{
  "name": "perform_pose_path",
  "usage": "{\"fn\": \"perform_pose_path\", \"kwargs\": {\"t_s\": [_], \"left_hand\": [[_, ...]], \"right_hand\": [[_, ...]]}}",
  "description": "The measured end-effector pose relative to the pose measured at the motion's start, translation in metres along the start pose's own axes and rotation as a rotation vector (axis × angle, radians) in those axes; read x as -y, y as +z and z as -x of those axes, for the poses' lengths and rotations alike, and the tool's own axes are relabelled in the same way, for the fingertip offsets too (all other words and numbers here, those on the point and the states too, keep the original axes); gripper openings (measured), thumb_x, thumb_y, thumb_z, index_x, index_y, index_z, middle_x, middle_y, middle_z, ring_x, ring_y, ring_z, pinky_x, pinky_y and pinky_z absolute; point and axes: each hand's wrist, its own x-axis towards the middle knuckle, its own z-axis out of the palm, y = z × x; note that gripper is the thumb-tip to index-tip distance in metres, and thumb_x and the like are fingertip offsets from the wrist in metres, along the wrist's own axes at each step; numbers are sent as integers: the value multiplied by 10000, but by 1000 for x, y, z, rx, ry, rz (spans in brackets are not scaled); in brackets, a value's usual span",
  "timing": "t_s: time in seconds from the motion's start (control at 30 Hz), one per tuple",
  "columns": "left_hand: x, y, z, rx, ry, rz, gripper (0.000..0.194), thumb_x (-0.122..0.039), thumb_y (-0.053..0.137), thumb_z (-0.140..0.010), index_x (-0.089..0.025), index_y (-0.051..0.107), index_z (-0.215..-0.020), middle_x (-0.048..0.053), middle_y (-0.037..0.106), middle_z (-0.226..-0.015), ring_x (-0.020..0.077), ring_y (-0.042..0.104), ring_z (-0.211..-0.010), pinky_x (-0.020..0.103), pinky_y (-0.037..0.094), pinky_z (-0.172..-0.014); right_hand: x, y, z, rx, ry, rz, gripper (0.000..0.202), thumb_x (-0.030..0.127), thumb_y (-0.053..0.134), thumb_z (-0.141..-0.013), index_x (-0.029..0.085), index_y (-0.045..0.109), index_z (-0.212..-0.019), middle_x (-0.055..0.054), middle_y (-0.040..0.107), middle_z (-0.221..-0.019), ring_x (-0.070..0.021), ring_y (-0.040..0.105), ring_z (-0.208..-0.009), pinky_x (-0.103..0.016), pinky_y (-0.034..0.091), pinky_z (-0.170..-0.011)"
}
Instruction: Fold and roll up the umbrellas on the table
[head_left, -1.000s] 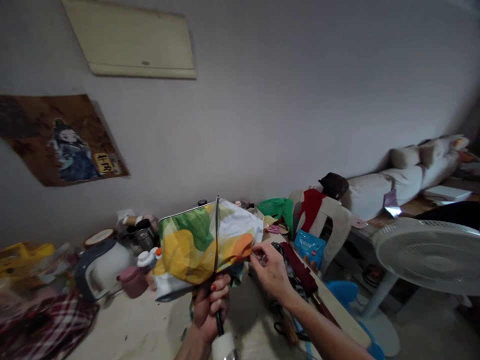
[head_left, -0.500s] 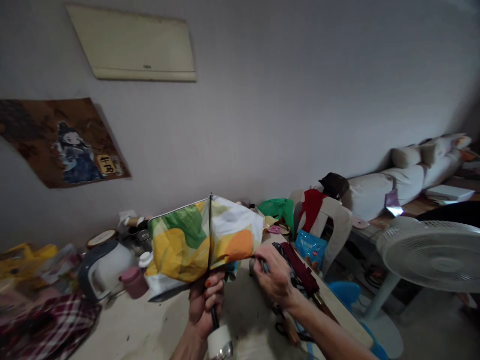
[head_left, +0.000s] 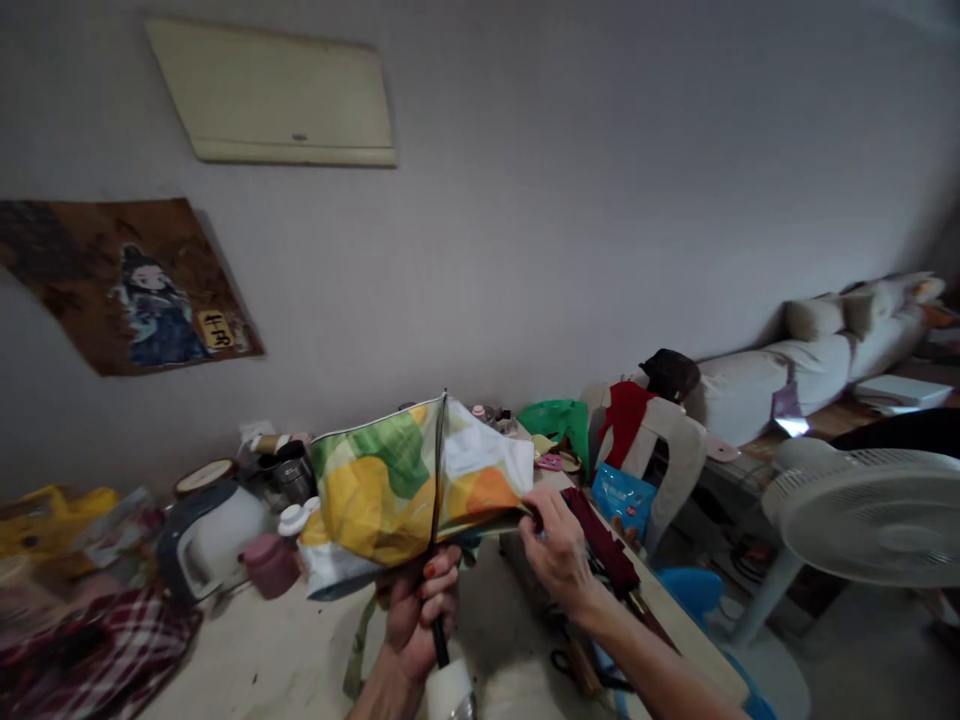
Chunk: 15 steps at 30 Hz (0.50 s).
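A partly folded umbrella (head_left: 375, 490) with a yellow, green, orange and white canopy is held up over the table, its tip pointing up. My left hand (head_left: 424, 605) is wrapped round its black shaft just below the canopy, and the white handle (head_left: 448, 690) hangs beneath. At the canopy's right edge, my right hand (head_left: 553, 540) pinches the lower corner of the orange and white panel. A strap (head_left: 360, 645) dangles to the left of my left wrist.
On the table (head_left: 262, 660) stand a kettle (head_left: 217, 540) and a pink jar (head_left: 270, 567). A dark red folded umbrella (head_left: 604, 540) lies at the right, by a blue pouch (head_left: 622, 495). Beyond are a chair (head_left: 675, 430) and a fan (head_left: 885, 520).
The umbrella and both hands have shifted slightly to the right. The strap now shows below the canopy, beside my left wrist.
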Motion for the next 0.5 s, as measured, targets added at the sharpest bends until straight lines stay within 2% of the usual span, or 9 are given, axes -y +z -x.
{"fn": "perform_pose_path", "kwargs": {"t_s": [0.1, 0.17, 0.3, 0.4, 0.47, 0.5], "left_hand": [[-6, -10, -2, 9, -38, -43, 386, 15, 661, -691, -197, 339, -707, -72, 420, -599, -6, 432, -379, 40, 212, -295], [-10, -17, -3, -2, -57, -105, 416, 3, 705, -677, -193, 339, -700, -76, 402, -606, -11, 427, -387, 38, 207, -297], [-15, -23, -7, -29, -88, -321, 374, -58, 740, -690, -167, 382, -693, -110, 317, -570, -33, 289, -337, 55, 190, -286], [-19, -21, -12, -73, 42, -499, 295, -62, 726, -686, -132, 440, -710, -84, 374, -600, -37, 295, -375, 55, 162, -304], [-22, -20, -16, -117, 166, -671, 274, -95, 744, -657, -119, 479, -724, -61, 423, -626, -31, 302, -408, 60, 151, -322], [-23, -21, -18, -134, 211, -753, 282, -124, 762, -640, -116, 494, -726, -56, 437, -628, -29, 290, -415, 65, 148, -330]], "right_hand": [[-2, -12, -7, -17, -123, 96, 332, 16, 431, -717, 163, 548, -991, -78, 581, -890, -192, 571, -840, -292, 514, -735], [-1, -19, -11, -20, -78, 86, 356, 26, 445, -687, 161, 553, -998, -78, 586, -899, -196, 574, -839, -296, 513, -726], [3, -33, -17, -35, 96, -56, 316, 12, 431, -707, 186, 573, -929, -26, 572, -821, -144, 557, -724, -242, 477, -628], [11, -47, -23, -64, 192, -138, 235, 39, 460, -783, 195, 571, -919, -13, 564, -811, -124, 547, -685, -232, 477, -614], [22, -59, -30, 27, 242, -223, 220, 127, 537, -833, 197, 569, -1040, -24, 572, -874, -110, 524, -633, -224, 476, -558], [29, -65, -35, 90, 245, -262, 284, 174, 572, -843, 196, 553, -1126, -37, 578, -925, -104, 512, -613, -223, 471, -530]]}}
